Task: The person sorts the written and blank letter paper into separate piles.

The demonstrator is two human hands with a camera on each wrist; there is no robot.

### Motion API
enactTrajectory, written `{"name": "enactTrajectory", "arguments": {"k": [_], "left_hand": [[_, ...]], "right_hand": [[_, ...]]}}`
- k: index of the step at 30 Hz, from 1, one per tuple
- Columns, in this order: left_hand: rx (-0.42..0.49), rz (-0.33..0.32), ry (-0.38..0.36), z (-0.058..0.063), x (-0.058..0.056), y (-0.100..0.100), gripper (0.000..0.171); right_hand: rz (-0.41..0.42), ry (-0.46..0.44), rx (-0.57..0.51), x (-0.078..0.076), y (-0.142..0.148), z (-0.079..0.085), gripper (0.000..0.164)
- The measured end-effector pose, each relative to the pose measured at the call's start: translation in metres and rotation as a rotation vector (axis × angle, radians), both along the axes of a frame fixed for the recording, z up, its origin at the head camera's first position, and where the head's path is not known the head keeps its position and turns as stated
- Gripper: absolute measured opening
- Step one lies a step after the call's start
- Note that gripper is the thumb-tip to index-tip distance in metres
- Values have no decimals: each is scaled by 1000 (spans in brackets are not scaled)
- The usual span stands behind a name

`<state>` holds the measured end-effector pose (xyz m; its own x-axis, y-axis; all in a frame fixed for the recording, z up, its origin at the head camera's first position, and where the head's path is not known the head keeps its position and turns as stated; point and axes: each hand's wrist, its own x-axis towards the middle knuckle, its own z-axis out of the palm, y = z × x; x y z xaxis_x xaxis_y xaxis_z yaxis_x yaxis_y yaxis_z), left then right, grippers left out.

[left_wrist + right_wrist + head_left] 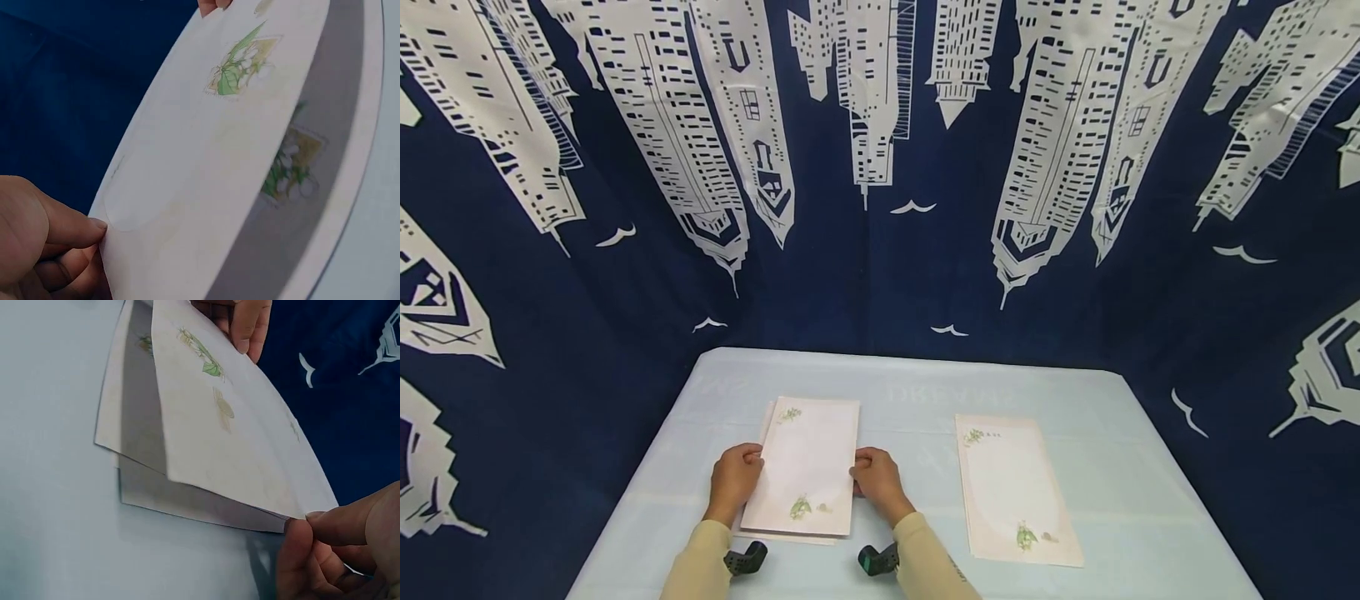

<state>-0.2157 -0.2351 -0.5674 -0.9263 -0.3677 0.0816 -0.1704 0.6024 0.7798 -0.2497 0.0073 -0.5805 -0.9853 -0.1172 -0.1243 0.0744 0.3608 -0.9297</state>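
Observation:
A pale pink sheet of paper (pixel 808 467), printed with green leaves and white flowers, is held between both hands, raised over more sheets of paper (pixel 350 206) of the same print. My left hand (pixel 735 482) pinches its left edge, thumb on top, as the left wrist view shows. On the opposite edge, my right hand (pixel 878 479) pinches the paper between thumb and index finger (pixel 295 547). The raised sheet bows a little and casts a shadow on the paper below, whose edges stick out at the left and front.
Another printed sheet (pixel 1018 492) lies flat to the right on the white-covered table (pixel 917 425). Behind the table hangs a dark blue cloth (pixel 865 275) with white buildings and birds. A black device (pixel 745 558) sits at the left wrist, another (pixel 878 560) at the right.

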Motion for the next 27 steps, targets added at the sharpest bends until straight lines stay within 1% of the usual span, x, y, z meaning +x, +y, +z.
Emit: {"name": "enactTrajectory", "arguments": {"k": [3,7,13,17,22,27], "left_hand": [[-9,10,-17,-3,1,-1,22],[-27,25,-11,-7,1,-2,22],[-74,49,8,-10,2,-3,21],[-109,69,-8,-10,3,-2,23],[-156,106,-42,-9,7,-1,24],[-158,105,-50,-9,11,0,26]], "right_hand": [[6,2,-1,1,-2,0,27],[17,-4,8,1,-5,1,27],[54,-11,62,2,-6,2,28],[74,-6,81,2,-4,2,28],[87,15,60,5,3,-1,24],[99,63,19,12,19,-1,22]]}}
